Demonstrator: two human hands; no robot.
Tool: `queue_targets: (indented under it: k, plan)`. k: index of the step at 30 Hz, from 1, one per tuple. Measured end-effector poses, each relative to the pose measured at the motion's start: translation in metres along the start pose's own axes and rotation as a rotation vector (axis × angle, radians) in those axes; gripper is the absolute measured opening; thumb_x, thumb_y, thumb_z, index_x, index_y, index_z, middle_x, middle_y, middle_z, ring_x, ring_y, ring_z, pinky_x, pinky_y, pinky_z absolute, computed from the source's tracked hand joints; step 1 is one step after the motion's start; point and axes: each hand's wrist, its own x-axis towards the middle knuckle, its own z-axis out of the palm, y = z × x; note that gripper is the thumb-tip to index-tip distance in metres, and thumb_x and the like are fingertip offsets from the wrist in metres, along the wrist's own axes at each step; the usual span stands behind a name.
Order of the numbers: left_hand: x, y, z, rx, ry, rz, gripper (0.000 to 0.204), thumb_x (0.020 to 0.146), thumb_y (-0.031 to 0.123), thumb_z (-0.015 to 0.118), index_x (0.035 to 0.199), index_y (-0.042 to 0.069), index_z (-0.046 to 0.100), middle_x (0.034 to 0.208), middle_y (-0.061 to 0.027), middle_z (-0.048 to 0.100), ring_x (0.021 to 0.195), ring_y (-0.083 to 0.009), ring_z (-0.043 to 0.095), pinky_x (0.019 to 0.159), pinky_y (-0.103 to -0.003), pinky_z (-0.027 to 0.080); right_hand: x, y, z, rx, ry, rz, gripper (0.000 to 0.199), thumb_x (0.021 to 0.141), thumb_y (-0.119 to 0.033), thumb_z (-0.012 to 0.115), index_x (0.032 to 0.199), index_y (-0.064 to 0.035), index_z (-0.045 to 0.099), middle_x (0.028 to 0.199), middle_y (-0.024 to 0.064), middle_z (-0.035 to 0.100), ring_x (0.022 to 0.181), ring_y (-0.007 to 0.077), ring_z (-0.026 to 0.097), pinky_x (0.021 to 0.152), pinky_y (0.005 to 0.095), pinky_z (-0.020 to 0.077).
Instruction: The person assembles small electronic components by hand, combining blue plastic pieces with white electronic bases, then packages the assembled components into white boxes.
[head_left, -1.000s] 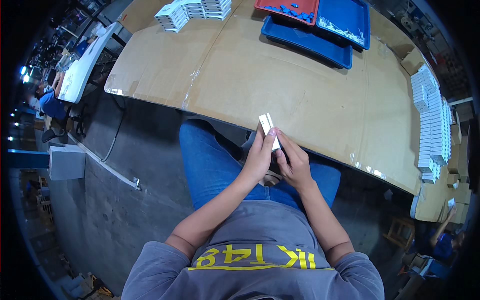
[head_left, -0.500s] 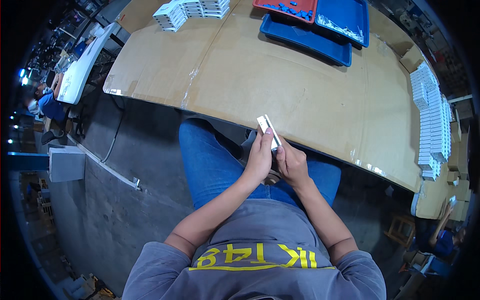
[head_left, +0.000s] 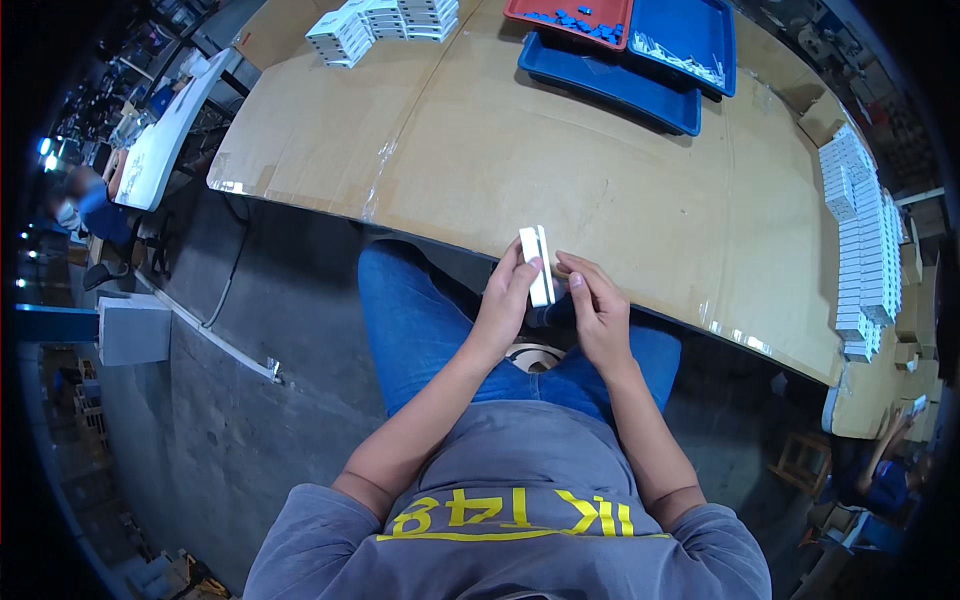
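Note:
My left hand (head_left: 505,300) is closed round a slim white rectangular case (head_left: 536,268) with a dark line along its length. The case stands tilted just off the table's near edge, over my lap. To its right is my right hand (head_left: 600,315), apart from the case. Its thumb and fingers are drawn together in a pinch; whatever lies between them, if anything, is too small to make out.
A cardboard-covered table (head_left: 500,150) spreads before me. At its far side are stacked white cases (head_left: 385,20), a red tray (head_left: 625,40) of blue pieces, a blue tray (head_left: 728,60) of white sticks and another blue tray (head_left: 610,92). White boxes (head_left: 862,245) line the right.
My right hand has drawn away from the case to the right, its fingers now pinched. The case has turned more upright in my left hand.

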Motion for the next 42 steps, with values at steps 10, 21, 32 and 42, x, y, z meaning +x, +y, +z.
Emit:
queue_targets:
  k: [10, 21, 32, 42]
  plan:
    - [-0.013, 0.019, 0.011, 0.467, -0.207, 0.306, 0.107, 0.077, 0.003, 0.074, 0.166, 0.007, 0.016, 0.16, -0.0186, 0.033, 0.152, -0.0301, 0.035, 0.127, -0.045, 0.028, 0.008, -0.017, -0.019, 0.517, -0.059, 0.477, 0.041, 0.107, -0.027, 0.061, 0.137, 0.0017, 0.063, 0.133, 0.0112, 0.067, 0.122, 0.0203, 0.064, 0.099, 0.0349, 0.0543]
    - [-0.014, 0.007, 0.024, 0.115, -0.086, 0.208, 0.082, 0.108, 0.061, 0.042, 0.167, 0.008, 0.02, 0.156, -0.0191, 0.042, 0.145, -0.0264, 0.041, 0.121, -0.039, 0.033, -0.001, -0.026, 0.004, 0.169, -0.021, -0.061, 0.054, 0.089, -0.007, 0.076, 0.138, 0.0065, 0.058, 0.156, 0.0245, 0.049, 0.144, 0.0349, 0.05, 0.119, 0.0426, 0.0396]
    - [-0.019, 0.009, 0.034, 0.196, -0.028, 0.463, 0.111, 0.095, 0.084, 0.037, 0.161, -0.003, 0.022, 0.149, -0.0168, 0.048, 0.141, -0.0243, 0.045, 0.12, -0.037, 0.033, -0.011, -0.028, 0.023, 0.042, 0.106, -0.345, 0.058, 0.099, -0.023, 0.071, 0.141, 0.0139, 0.056, 0.148, 0.0395, 0.05, 0.137, 0.0468, 0.054, 0.11, 0.0445, 0.0486]
    - [-0.019, 0.01, 0.029, 0.173, -0.032, 0.505, 0.108, 0.095, 0.082, 0.042, 0.161, -0.002, 0.022, 0.154, -0.0197, 0.042, 0.142, -0.0279, 0.044, 0.12, -0.039, 0.033, -0.013, -0.033, 0.026, 0.241, 0.082, -0.202, 0.056, 0.104, -0.028, 0.065, 0.144, 0.0089, 0.054, 0.151, 0.0308, 0.052, 0.142, 0.04, 0.052, 0.116, 0.0428, 0.0431]
